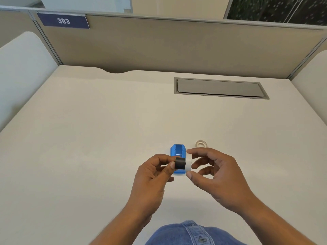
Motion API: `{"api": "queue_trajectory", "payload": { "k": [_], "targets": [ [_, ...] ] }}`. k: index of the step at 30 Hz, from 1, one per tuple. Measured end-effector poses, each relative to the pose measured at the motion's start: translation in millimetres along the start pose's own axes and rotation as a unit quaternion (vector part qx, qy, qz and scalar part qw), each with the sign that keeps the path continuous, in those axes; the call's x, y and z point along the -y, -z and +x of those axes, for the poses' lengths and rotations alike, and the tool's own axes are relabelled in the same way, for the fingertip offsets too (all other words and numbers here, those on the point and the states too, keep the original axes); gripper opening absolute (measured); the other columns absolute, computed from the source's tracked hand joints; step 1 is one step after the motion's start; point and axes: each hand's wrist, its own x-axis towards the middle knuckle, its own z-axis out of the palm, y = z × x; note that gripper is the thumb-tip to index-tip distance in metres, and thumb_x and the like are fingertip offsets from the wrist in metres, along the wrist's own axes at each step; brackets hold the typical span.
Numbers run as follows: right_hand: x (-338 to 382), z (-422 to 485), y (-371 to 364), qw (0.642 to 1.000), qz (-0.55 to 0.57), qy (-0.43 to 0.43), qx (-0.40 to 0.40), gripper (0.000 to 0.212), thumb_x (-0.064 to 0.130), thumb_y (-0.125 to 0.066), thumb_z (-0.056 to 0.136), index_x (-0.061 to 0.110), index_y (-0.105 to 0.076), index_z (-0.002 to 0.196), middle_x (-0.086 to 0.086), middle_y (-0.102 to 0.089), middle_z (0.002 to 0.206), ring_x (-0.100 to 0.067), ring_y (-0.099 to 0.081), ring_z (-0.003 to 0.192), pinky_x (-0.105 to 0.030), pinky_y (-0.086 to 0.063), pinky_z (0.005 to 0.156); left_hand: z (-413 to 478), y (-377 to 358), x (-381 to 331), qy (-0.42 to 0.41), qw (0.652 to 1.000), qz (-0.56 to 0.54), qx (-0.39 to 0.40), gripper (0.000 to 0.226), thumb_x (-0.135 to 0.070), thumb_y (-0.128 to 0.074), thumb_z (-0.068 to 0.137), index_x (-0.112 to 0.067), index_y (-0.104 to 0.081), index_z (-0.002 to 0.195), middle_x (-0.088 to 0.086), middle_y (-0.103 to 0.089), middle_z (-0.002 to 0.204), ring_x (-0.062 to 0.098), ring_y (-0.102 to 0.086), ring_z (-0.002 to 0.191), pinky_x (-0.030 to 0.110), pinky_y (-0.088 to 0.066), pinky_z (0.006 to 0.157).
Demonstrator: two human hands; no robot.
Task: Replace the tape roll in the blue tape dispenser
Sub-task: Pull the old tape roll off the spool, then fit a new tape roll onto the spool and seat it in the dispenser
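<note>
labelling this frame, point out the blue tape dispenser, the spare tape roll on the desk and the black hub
blue tape dispenser [178,150]: head view, on its open inner tray.
spare tape roll [201,143]: head view, on its near rim.
black hub [180,163]: head view, on its curved side.

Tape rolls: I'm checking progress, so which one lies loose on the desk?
The thin, pale tape roll beyond the right hand; the white roll is held up between both hands.

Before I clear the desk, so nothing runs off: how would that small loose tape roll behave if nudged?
The tape roll lies flat on the desk, so a nudge would probably slide it, not roll it. It looks thin and nearly used up, so likely very light. Tipped on edge, it could roll.
</note>
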Motion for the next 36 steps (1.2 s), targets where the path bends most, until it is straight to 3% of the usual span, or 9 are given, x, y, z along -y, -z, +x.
{"api": "queue_trajectory", "payload": {
  "k": [7, 14, 19, 27, 32, 36],
  "targets": [
    [-22.6, 12.3, 3.1, 1.000, -0.018, -0.009, -0.003, 0.040, 0.005, -0.079, 0.074, 0.027, -0.072, 0.106, 0.009, -0.070, 0.100, -0.009, -0.068, 0.089, -0.019, -0.056, 0.068, 3.7, 0.5, 3.3, 0.010, 1.000, 0.005, -0.009, 0.016, -0.018, -0.059, 0.093, -0.027, -0.072, 0.090, -0.011, -0.077, 0.096, 0.014, -0.069, 0.095, 0.036, -0.056, 0.082],
    [-82.2, 41.0, 13.5, 0.988, -0.137, -0.055, -0.054, 0.049, 0.010, -0.080, 0.070, 0.029, -0.063, 0.113, 0.012, -0.066, 0.099, -0.003, -0.062, 0.083, -0.020, -0.054, 0.064, 9.2, 0.9, 10.1, 0.021, 0.999, 0.018, -0.039, 0.018, -0.017, -0.062, 0.091, -0.030, -0.071, 0.082, -0.006, -0.073, 0.086, 0.014, -0.059, 0.078, 0.039, -0.053, 0.078],
    [-116.7, 56.3, 19.6, 0.974, -0.205, -0.089, -0.042, 0.055, 0.014, -0.080, 0.071, 0.025, -0.055, 0.119, 0.012, -0.064, 0.098, -0.006, -0.062, 0.083, -0.019, -0.046, 0.069, 14.0, -1.0, 11.9, 0.027, 0.999, 0.015, -0.040, 0.019, -0.018, -0.062, 0.091, -0.032, -0.071, 0.083, -0.005, -0.075, 0.089, 0.023, -0.061, 0.083, 0.044, -0.054, 0.082],
    [-135.2, 67.0, 21.3, 0.959, -0.254, -0.118, -0.052, 0.048, 0.025, -0.077, 0.074, 0.033, -0.053, 0.115, 0.016, -0.064, 0.099, -0.007, -0.059, 0.079, -0.032, -0.054, 0.073, 21.4, -2.7, 15.0, 0.027, 0.999, 0.013, -0.030, 0.017, -0.020, -0.062, 0.091, -0.032, -0.071, 0.083, -0.001, -0.075, 0.092, 0.032, -0.062, 0.095, 0.048, -0.052, 0.085],
    [-140.6, 67.5, 22.2, 0.956, -0.263, -0.120, -0.051, 0.048, 0.028, -0.076, 0.074, 0.032, -0.053, 0.115, 0.015, -0.065, 0.099, -0.002, -0.060, 0.079, -0.028, -0.052, 0.071, 24.0, -2.7, 16.8, 0.030, 0.999, 0.008, -0.029, 0.017, -0.019, -0.063, 0.091, -0.032, -0.071, 0.083, -0.002, -0.075, 0.091, 0.033, -0.061, 0.094, 0.046, -0.052, 0.084],
    [-140.0, 68.8, 23.0, 0.953, -0.270, -0.130, -0.035, 0.059, 0.033, -0.082, 0.068, 0.034, -0.050, 0.118, 0.015, -0.060, 0.106, -0.003, -0.056, 0.081, -0.025, -0.046, 0.072, 25.9, -3.8, 18.8, 0.031, 0.999, 0.006, -0.027, 0.017, -0.018, -0.063, 0.091, -0.031, -0.071, 0.084, -0.004, -0.075, 0.090, 0.031, -0.062, 0.093, 0.044, -0.053, 0.083]
  ]
}}
